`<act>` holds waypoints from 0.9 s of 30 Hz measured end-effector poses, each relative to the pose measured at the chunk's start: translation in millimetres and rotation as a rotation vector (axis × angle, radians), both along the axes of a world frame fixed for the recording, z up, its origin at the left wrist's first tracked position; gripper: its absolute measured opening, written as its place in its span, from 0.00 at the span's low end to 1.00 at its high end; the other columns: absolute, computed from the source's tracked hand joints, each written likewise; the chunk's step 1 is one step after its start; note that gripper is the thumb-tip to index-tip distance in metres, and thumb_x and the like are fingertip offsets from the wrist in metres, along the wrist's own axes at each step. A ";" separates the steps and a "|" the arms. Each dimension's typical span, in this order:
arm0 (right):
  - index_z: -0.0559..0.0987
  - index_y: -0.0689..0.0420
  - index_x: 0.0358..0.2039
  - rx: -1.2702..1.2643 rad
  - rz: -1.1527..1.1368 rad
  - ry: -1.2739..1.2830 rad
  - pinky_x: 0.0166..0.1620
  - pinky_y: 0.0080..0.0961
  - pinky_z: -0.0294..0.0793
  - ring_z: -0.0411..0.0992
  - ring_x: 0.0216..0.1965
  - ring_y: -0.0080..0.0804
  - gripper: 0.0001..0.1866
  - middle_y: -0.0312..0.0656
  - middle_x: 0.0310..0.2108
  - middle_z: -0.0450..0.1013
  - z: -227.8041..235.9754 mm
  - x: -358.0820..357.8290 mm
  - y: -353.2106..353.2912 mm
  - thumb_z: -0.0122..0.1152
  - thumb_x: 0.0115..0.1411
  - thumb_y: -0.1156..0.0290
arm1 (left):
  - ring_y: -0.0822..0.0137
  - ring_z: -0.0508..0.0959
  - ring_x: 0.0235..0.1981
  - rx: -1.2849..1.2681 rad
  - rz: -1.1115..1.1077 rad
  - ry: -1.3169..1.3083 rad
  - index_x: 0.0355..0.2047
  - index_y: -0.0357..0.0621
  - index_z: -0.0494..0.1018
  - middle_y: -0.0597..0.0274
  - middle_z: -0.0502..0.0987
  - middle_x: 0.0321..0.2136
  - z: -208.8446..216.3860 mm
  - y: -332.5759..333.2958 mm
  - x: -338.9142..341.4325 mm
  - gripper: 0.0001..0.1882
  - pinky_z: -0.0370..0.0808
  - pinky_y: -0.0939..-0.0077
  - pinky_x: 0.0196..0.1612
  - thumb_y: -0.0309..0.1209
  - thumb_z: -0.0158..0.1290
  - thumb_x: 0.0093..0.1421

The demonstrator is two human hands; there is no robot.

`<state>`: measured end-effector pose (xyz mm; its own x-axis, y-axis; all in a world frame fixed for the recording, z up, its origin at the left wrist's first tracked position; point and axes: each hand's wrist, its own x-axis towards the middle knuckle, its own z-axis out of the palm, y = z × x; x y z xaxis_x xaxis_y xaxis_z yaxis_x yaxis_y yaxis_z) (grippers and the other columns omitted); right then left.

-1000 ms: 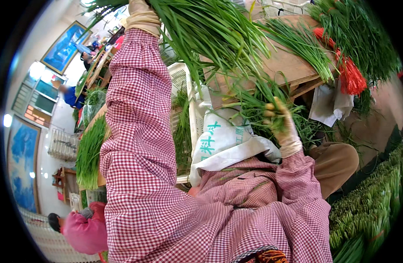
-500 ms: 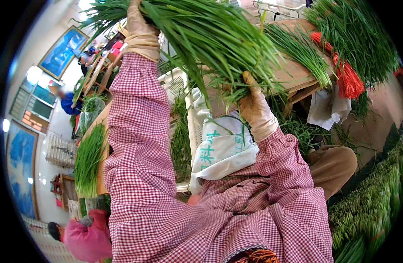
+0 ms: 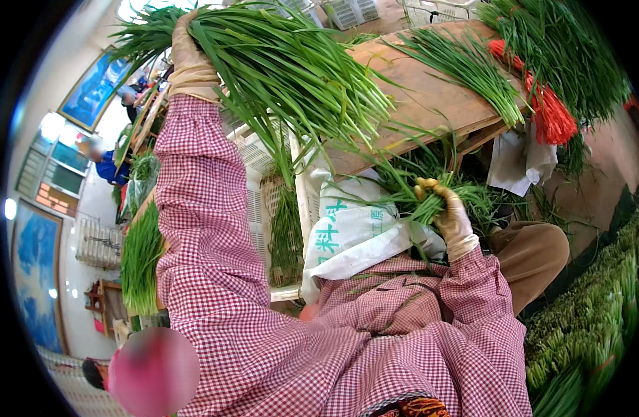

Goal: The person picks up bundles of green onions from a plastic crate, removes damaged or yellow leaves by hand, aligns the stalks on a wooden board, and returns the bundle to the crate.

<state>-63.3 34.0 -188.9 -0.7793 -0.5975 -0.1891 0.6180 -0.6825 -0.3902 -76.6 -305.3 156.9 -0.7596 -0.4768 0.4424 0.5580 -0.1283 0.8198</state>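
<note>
My left hand (image 3: 190, 59), in a pale glove, is closed round the leafy end of a large bunch of garlic chives (image 3: 291, 76). The bunch hangs out to the right, its pale stem ends over the wooden board (image 3: 430, 87). Lower down, my gloved right hand (image 3: 453, 217) is closed on a small tuft of loose chive leaves (image 3: 418, 198), apart from the big bunch. Below that hand, a white sack (image 3: 354, 229) with green print covers my lap.
On the board lies a smaller chive bunch (image 3: 465, 69) beside red ties (image 3: 552, 115). A big chive heap (image 3: 562, 55) stands at far right. A white plastic crate (image 3: 296, 208) is left of the sack. Trimmed bundles (image 3: 583, 326) line the lower right. A person in pink (image 3: 152, 372) is at lower left.
My right hand has moved down and away from the big bunch, with a tuft of loose leaves in it. My left hand and the bunch have shifted left.
</note>
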 end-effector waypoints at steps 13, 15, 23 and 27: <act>0.68 0.53 0.44 -0.299 -0.038 -0.019 0.44 0.45 0.66 0.65 0.45 0.38 0.25 0.42 0.44 0.66 115.1 12.3 -94.1 0.47 0.51 0.49 | 0.66 0.74 0.24 -0.076 0.146 0.045 0.28 0.39 0.69 0.59 0.74 0.25 -4.3 31.0 5.8 0.12 0.74 0.74 0.28 0.36 0.47 0.51; 0.65 0.53 0.47 -0.431 -0.015 0.024 0.48 0.43 0.63 0.63 0.47 0.40 0.32 0.42 0.45 0.65 97.1 11.4 -92.6 0.48 0.48 0.43 | 0.65 0.74 0.22 0.022 0.042 0.047 0.28 0.40 0.69 0.60 0.73 0.23 -8.4 16.2 10.6 0.12 0.74 0.75 0.26 0.36 0.50 0.48; 0.66 0.54 0.45 0.231 0.013 0.477 0.46 0.32 0.62 0.63 0.44 0.30 0.27 0.38 0.43 0.65 135.7 2.2 -31.9 0.52 0.50 0.50 | 0.63 0.57 0.53 0.026 0.323 -0.223 0.52 0.41 0.55 0.59 0.61 0.50 6.6 84.1 18.7 0.27 0.52 0.66 0.55 0.44 0.30 0.56; 0.71 0.58 0.41 0.027 0.146 0.492 0.45 0.24 0.63 0.66 0.39 0.26 0.20 0.36 0.41 0.67 121.0 21.0 -50.7 0.54 0.51 0.58 | 0.67 0.69 0.37 0.400 -0.228 0.030 0.42 0.42 0.64 0.62 0.70 0.36 -18.0 14.0 21.0 0.20 0.65 0.72 0.43 0.42 0.37 0.55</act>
<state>-42.4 -16.7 -67.9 -0.6889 -0.7065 0.1622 0.4448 -0.5888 -0.6749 -55.6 -291.3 138.9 -0.8545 -0.4367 0.2812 0.5016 -0.5535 0.6649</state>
